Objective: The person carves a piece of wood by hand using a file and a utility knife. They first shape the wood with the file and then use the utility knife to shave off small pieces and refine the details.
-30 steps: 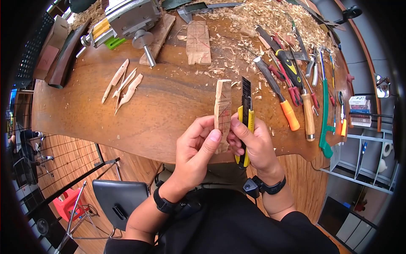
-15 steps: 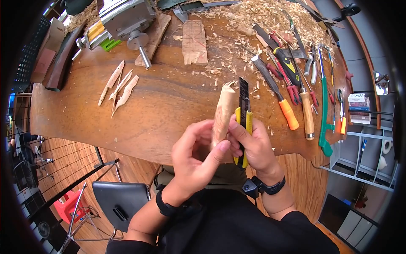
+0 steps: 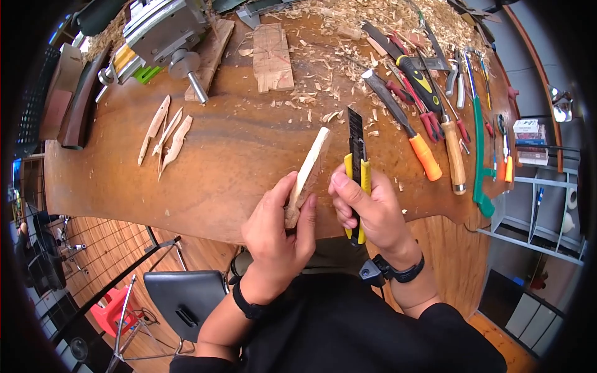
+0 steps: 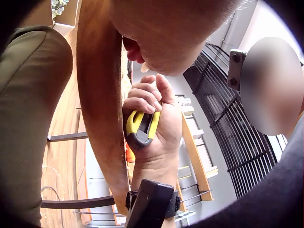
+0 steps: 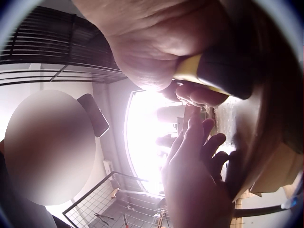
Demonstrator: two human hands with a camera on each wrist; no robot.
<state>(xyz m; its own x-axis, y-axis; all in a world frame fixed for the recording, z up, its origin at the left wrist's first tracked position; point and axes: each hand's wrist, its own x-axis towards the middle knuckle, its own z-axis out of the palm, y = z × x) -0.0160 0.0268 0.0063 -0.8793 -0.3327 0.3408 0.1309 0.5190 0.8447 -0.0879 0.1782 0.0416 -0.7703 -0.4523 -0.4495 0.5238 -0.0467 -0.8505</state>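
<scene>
In the head view my left hand point(image 3: 270, 227) holds a narrow strip of wood point(image 3: 311, 158) by its lower end, between thumb and fingers. The strip leans to the right, with a pale cut edge facing up. My right hand point(image 3: 376, 208) grips a yellow and black utility knife point(image 3: 365, 174), its dark blade extended and pointing away from me. Blade and wood stand apart, side by side over the bench's front edge. In the left wrist view, the fingers of the right hand point(image 4: 159, 116) curl round the knife handle point(image 4: 142, 128).
On the wooden bench point(image 3: 224, 161) lie several slim carved pieces point(image 3: 177, 142) and a marked wood block point(image 3: 272, 59). A metal vise point(image 3: 165, 34) stands back left. Wood shavings point(image 3: 336, 50) cover the back. Chisels, including an orange-handled one point(image 3: 425, 158), and a green saw point(image 3: 482, 168) lie right.
My left hand has turned the wood from its marked face to its pale edge and moved it slightly left, away from the knife. The right hand keeps its grip on the knife.
</scene>
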